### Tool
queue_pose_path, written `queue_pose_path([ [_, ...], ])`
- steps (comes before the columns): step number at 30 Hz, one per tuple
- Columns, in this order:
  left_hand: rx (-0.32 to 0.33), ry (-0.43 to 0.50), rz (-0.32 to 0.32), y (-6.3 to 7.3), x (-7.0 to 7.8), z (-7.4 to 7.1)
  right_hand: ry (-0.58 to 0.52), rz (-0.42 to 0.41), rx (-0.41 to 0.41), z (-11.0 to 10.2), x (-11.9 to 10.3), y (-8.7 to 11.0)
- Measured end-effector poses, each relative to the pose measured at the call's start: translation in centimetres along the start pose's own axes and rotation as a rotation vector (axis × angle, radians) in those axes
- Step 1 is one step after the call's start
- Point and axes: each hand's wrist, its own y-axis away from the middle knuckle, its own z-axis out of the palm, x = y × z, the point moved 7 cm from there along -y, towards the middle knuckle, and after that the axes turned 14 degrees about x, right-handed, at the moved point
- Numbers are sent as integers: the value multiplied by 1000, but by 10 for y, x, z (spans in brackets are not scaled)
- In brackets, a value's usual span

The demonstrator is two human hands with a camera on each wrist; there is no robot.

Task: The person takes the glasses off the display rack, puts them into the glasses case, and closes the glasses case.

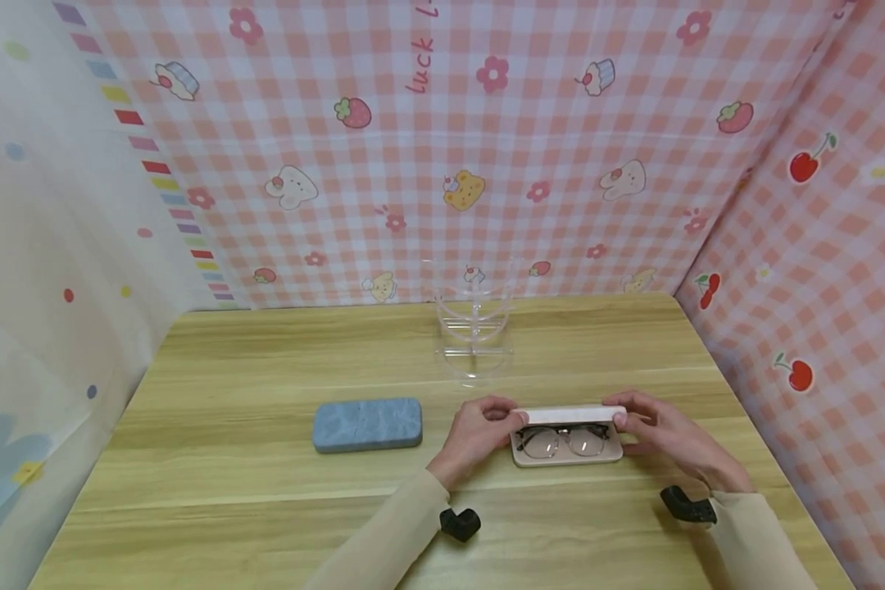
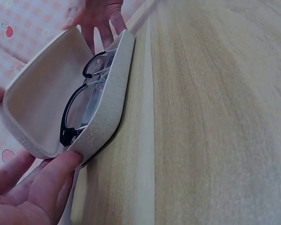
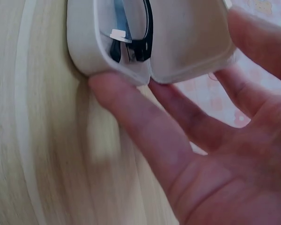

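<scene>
A cream glasses case (image 1: 568, 461) stands with its lid (image 1: 569, 415) raised on the wooden table. Inside it lies a pair of glasses (image 1: 564, 429) with black upper rims and clear lenses. My left hand (image 1: 474, 436) holds the case's left end, thumb at the lid's edge and other fingers at the side near the hinge. At the other end, my right hand (image 1: 667, 433) has its thumb on the lid's corner. In the right wrist view, one fingertip (image 3: 105, 86) touches the lower shell and other fingers reach behind the lid.
A closed blue glasses case (image 1: 367, 424) lies to the left of my left hand. Behind the cream case, a clear plastic display stand (image 1: 474, 352) stands toward the table's back edge. Patterned cloth (image 1: 428, 147) hangs at the back and sides of the table (image 1: 265, 508).
</scene>
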Motion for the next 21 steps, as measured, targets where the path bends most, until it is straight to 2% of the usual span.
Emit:
queue_pose_path([
  [10, -47, -28, 9, 1, -1, -1, 14, -15, -50, -2, 1, 0],
  [16, -71, -80, 32, 2, -1, -2, 80, -40, -22, -6, 5, 2],
  [21, -106, -64, 38, 3, -2, -2, 140, -72, 11, -7, 7, 3],
])
